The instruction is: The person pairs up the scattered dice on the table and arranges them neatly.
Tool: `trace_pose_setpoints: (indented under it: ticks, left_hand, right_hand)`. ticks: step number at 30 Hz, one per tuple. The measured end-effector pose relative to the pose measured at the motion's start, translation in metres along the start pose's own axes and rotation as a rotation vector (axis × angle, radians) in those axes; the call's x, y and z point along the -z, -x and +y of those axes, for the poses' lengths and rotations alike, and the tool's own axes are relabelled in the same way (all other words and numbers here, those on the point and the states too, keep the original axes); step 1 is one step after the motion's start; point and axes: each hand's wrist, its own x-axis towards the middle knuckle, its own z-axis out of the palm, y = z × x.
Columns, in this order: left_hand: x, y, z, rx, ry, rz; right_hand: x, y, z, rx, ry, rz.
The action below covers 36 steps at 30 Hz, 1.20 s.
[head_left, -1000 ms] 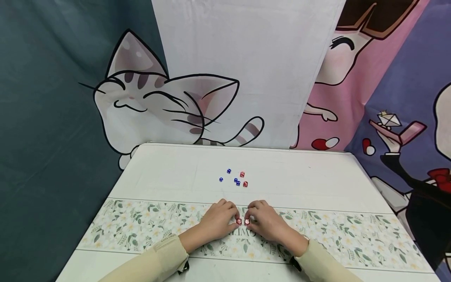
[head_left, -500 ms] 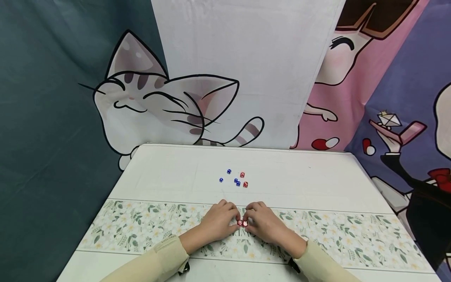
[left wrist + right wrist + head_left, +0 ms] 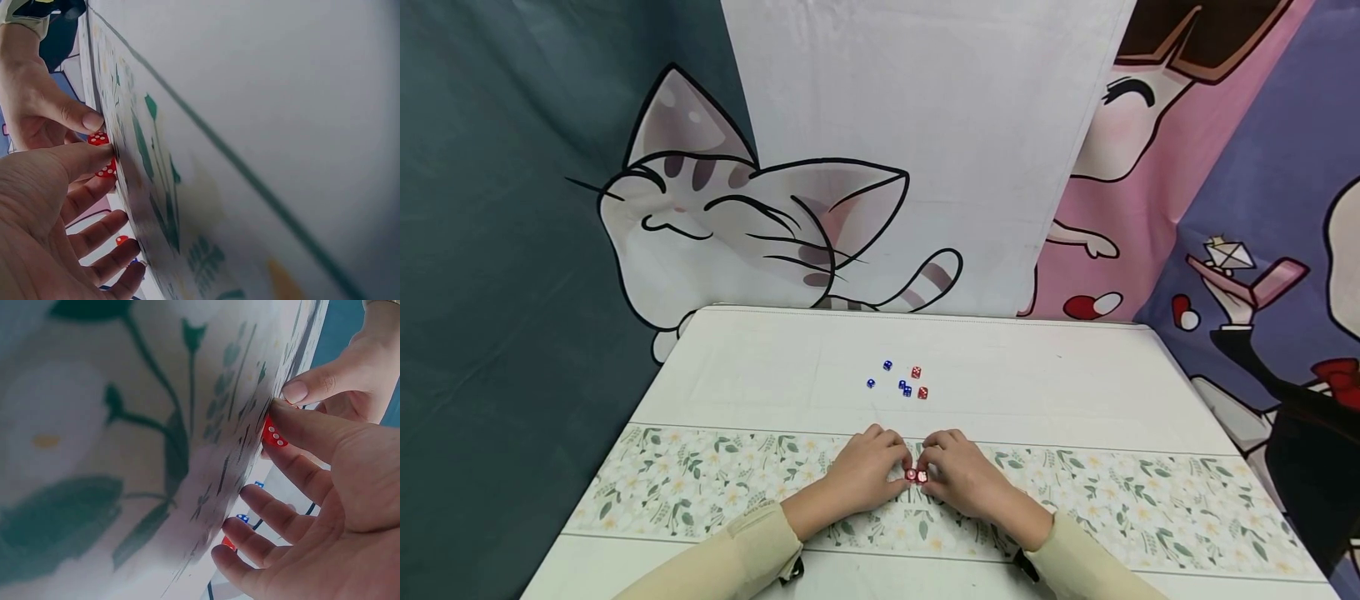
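Note:
Two red dice sit side by side on the floral band of the table, between my hands in the head view. My left hand (image 3: 868, 469) pinches the left red die (image 3: 911, 475) between thumb and index finger. The right red die (image 3: 922, 477) is pinched the same way by my right hand (image 3: 964, 475). In the right wrist view, white pips show on the red die (image 3: 274, 434) beside my thumb, the other fingers spread past it. The left wrist view shows a red die (image 3: 98, 138) partly hidden behind my left thumb.
Beyond my hands, on the white part of the table (image 3: 760, 367), lie several blue dice, among them one blue die (image 3: 887, 365) at the back and another blue die (image 3: 871, 383) at the left. To their right are two red dice, a farther red die (image 3: 916, 372) and a nearer red die (image 3: 922, 392).
My hands have drawn the two red dice together; a gap showed between them a second ago. Over the last half second almost nothing has moved. The farther dice lie as before.

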Motion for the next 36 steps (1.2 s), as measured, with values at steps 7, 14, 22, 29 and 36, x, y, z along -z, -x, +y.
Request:
trace_pose_setpoints:
  ticks: [7,14,22,29,36]
  left_hand:
    - [-0.001,0.001,0.0,-0.009,-0.02,0.014]
    - [-0.002,0.0,-0.001,-0.001,-0.013,-0.001]
    - [-0.001,0.0,-0.002,0.005,-0.01,-0.01]
    - [-0.003,-0.001,-0.003,0.006,-0.008,-0.008]
    - [-0.002,-0.001,-0.003,-0.001,-0.002,-0.006]
  right_hand:
    - [0.007,-0.003,0.004,-0.021,-0.039,-0.009]
    - [0.015,-0.007,0.01,-0.049,-0.061,-0.003]
    - [0.021,-0.021,0.02,-0.095,-0.073,0.026]
    - [0.026,-0.034,0.03,-0.129,-0.076,0.047]
    - [0.027,-0.051,0.042,-0.138,-0.072,0.06]
